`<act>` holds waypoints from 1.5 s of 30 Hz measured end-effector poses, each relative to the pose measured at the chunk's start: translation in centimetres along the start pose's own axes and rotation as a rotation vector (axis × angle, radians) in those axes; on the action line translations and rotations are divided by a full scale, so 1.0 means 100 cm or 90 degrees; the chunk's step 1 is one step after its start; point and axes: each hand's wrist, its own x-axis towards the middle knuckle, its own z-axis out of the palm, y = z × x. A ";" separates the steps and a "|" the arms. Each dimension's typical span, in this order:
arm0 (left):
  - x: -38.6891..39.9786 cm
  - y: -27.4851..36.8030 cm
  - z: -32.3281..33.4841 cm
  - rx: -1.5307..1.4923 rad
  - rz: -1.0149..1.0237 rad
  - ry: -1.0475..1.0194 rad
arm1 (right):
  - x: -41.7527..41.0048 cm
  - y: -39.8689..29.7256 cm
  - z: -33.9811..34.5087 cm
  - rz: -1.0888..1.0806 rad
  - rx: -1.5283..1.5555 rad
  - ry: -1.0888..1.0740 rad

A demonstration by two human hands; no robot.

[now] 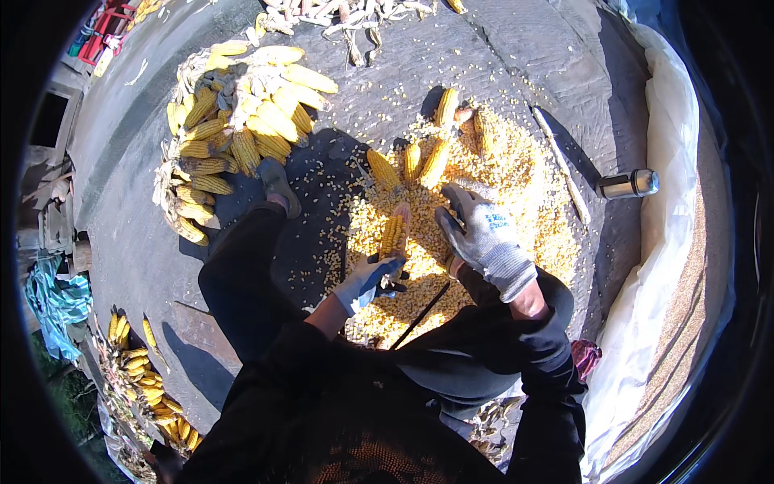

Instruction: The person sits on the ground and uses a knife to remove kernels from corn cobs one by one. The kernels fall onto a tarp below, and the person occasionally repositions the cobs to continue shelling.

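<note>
My left hand [370,281], in a grey glove with dark fingertips, grips the lower end of a partly shelled corn cob [394,233]. Yellow kernels remain on the cob's left side, while its right side is bare and pinkish. To the right, my right hand [468,227], in a matching glove, is over the corn kernels [538,206] with fingers bent and somewhat apart; no object shows in it. Just beyond the hands, several yellow corn ears, among them one ear [382,169] and another [435,163], lie on the kernel pile.
A large bundle of corn ears [208,145] lies at the left by my foot. A pale stick [562,166] and a metal flask [627,184] are at the right, beside plastic sheeting [671,151]. Husks [344,15] lie at the top, more ears [145,381] at lower left.
</note>
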 end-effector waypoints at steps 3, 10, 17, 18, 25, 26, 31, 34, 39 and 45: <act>0.056 -0.002 -0.008 -0.028 -0.035 -0.071 | 0.015 0.020 0.004 0.026 0.001 -0.028; 0.136 -0.012 -0.021 -0.041 0.124 -0.011 | 0.019 -0.025 0.012 -0.156 -0.044 -0.225; 0.261 -0.063 -0.112 0.716 -0.020 0.348 | 0.020 -0.023 -0.001 -0.139 0.045 -0.340; 0.242 -0.009 -0.031 0.705 -0.060 0.133 | 0.021 -0.010 0.000 -0.068 0.016 -0.356; 0.228 0.010 -0.032 0.893 0.009 0.242 | 0.021 -0.005 -0.007 -0.044 0.058 -0.369; 0.222 0.015 -0.029 0.903 0.005 0.245 | 0.021 -0.006 -0.008 -0.044 0.068 -0.369; 0.207 0.040 -0.015 0.992 0.087 0.211 | 0.023 -0.006 -0.013 -0.028 0.048 -0.371; 0.208 0.039 -0.027 0.982 0.168 0.175 | 0.020 -0.006 -0.015 -0.032 0.058 -0.340; 0.173 0.064 -0.022 1.015 0.127 0.129 | 0.035 0.029 -0.054 -0.053 0.128 -0.281; 0.057 0.170 -0.028 1.101 0.358 -0.020 | 0.084 0.245 0.054 0.451 0.157 -0.213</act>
